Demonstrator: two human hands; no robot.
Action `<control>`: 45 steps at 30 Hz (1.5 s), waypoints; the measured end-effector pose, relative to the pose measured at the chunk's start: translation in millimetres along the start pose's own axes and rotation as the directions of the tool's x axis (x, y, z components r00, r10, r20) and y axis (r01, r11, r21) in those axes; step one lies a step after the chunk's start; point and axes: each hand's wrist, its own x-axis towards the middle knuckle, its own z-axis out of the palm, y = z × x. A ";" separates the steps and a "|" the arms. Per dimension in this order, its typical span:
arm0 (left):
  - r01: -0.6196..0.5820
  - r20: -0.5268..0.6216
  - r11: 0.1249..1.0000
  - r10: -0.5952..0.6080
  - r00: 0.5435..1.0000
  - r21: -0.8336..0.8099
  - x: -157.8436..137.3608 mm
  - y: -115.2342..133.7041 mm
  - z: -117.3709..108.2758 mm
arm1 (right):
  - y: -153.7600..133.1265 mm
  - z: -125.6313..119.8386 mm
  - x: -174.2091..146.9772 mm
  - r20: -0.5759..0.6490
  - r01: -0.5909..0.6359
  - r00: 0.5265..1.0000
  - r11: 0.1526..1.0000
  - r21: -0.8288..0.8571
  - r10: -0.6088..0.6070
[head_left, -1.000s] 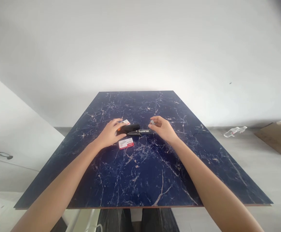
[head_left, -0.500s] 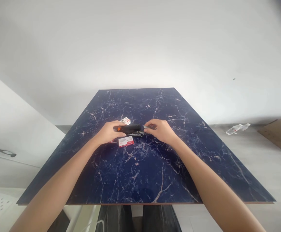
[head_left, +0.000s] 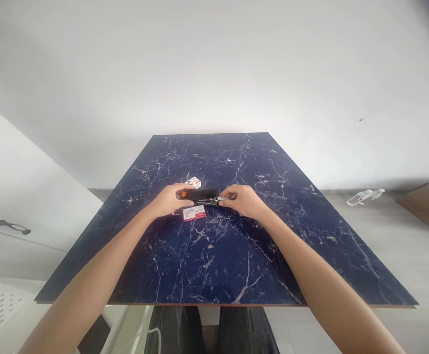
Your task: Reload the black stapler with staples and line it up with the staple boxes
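Observation:
A black stapler (head_left: 206, 192) with an orange spot lies on its side over the middle of the table. My left hand (head_left: 167, 200) is closed round its left end, thumb in front and fingers behind. The stapler's metal inner parts show along the near side. At the right end, my right hand (head_left: 246, 200) pinches a thin silvery piece, which looks like a staple strip (head_left: 224, 198), against the stapler's metal part. A red and white small box (head_left: 194, 213) lies just in front of the stapler. Another small box (head_left: 194, 183) sits behind it, partly covered by my left fingers.
The dark blue marbled table (head_left: 207, 275) has its far edge close to a white wall. At the left is a white cabinet with a dark handle (head_left: 13, 226). Clear plastic bottles (head_left: 365, 197) and a cardboard box (head_left: 426, 206) are on the floor at the right.
The view has shifted slightly. My right hand has moved a little and the silvery piece now sits lower, in line with the stapler's metal part. My left hand keeps its hold.

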 end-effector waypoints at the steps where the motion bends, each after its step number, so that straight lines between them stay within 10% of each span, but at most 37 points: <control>1: 0.003 0.004 1.000 -0.003 1.000 0.001 -0.2 0.3 0.0 | -0.5 0.0 -0.1 0.005 -0.004 1.000 1.000 -0.001 0.004; 28: -0.026 0.028 0.998 0.024 0.999 0.058 -1.7 1.1 -1.4 | -4.4 0.6 -0.9 0.047 -0.040 0.998 0.998 -0.051 0.043; 45: -0.033 0.043 0.996 0.029 0.999 0.085 -3.4 2.1 -7.1 | -18.7 -28.0 -14.6 0.048 0.004 0.999 0.924 -0.384 0.016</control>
